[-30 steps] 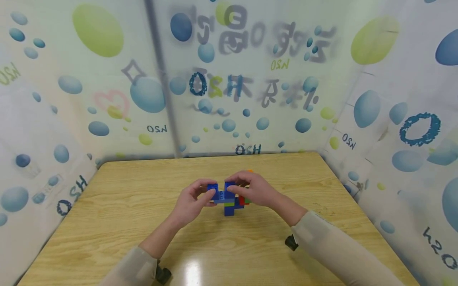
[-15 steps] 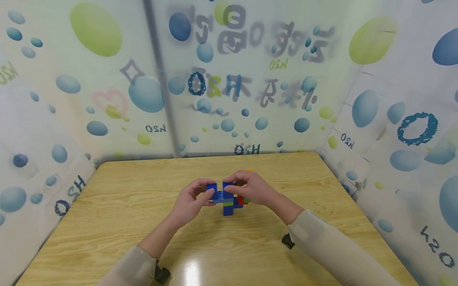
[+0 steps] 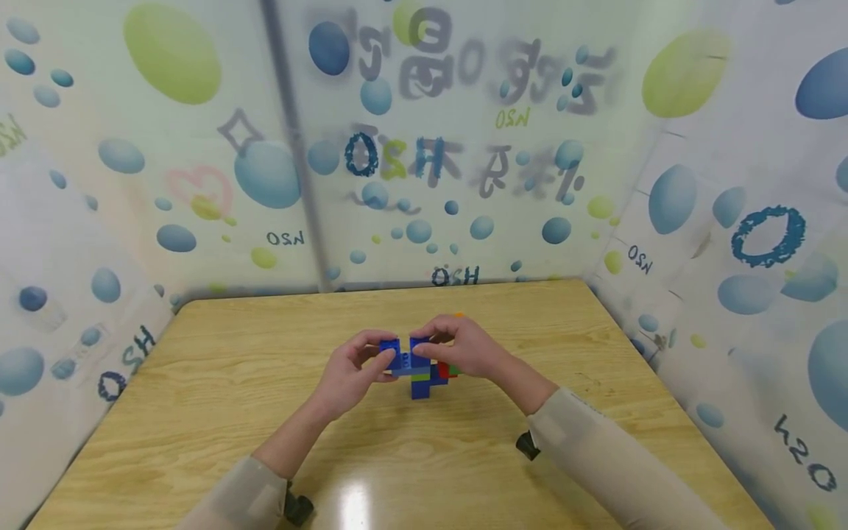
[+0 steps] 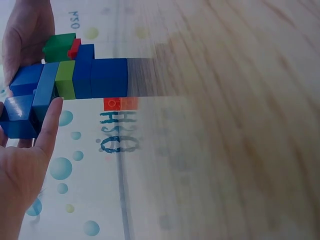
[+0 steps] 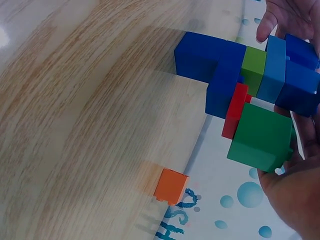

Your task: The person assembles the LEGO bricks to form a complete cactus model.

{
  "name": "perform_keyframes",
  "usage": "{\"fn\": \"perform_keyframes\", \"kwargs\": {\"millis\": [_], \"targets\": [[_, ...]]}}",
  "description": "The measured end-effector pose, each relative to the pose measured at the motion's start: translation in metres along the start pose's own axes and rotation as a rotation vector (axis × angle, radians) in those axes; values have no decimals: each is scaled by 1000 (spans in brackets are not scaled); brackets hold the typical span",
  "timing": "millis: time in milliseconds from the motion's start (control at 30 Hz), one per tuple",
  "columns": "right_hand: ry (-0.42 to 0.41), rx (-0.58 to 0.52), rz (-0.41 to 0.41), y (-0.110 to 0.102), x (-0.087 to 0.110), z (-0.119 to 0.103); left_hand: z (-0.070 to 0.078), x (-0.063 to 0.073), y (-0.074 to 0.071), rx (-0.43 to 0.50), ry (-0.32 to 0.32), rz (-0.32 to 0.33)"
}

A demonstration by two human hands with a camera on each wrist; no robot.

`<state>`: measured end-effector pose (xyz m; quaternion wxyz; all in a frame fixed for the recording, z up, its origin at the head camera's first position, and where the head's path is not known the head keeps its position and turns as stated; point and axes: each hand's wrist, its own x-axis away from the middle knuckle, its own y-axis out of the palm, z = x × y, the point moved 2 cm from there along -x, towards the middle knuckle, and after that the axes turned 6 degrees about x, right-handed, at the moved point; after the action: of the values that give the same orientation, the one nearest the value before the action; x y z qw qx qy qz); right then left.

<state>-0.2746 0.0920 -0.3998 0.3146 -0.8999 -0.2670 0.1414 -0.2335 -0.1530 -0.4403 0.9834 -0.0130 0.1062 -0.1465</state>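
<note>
A structure of toy building bricks [image 3: 420,389] stands on the table between both hands. From the bottom it has dark blue bricks, a lime green brick [image 4: 65,80], a long lighter blue brick [image 5: 275,67] and two dark blue bricks on top. A thin red brick [image 5: 235,111] and a green brick [image 5: 261,136] stick out on one side. My left hand [image 3: 349,377] pinches the top-left dark blue brick [image 3: 391,355], one finger beneath the long brick. My right hand [image 3: 469,349] holds the top-right dark blue brick [image 3: 419,353] between thumb and fingers.
An orange brick [image 5: 171,186] lies on the wooden table [image 3: 218,383] behind the structure, mostly hidden by the right hand in the head view. Patterned curtains [image 3: 397,243] enclose the table's back and sides. Dark wrist-worn devices [image 3: 298,508] hang below both cuffs.
The head view has shifted slightly, so everything sits a little further left in it. Both hands keep the same hold on the bricks, and the structure looks unchanged.
</note>
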Motion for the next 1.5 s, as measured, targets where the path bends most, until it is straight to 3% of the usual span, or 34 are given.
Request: {"fn": "perform_keyframes", "kwargs": {"millis": [700, 1300, 1500], "targets": [[2, 14, -10, -1, 1, -2, 1, 0, 2, 29, 2, -6], [-13, 13, -18, 0, -1, 0, 3, 1, 3, 16, 3, 32], [-13, 32, -11, 0, 0, 0, 2, 1, 2, -39, 24, 53]]}}
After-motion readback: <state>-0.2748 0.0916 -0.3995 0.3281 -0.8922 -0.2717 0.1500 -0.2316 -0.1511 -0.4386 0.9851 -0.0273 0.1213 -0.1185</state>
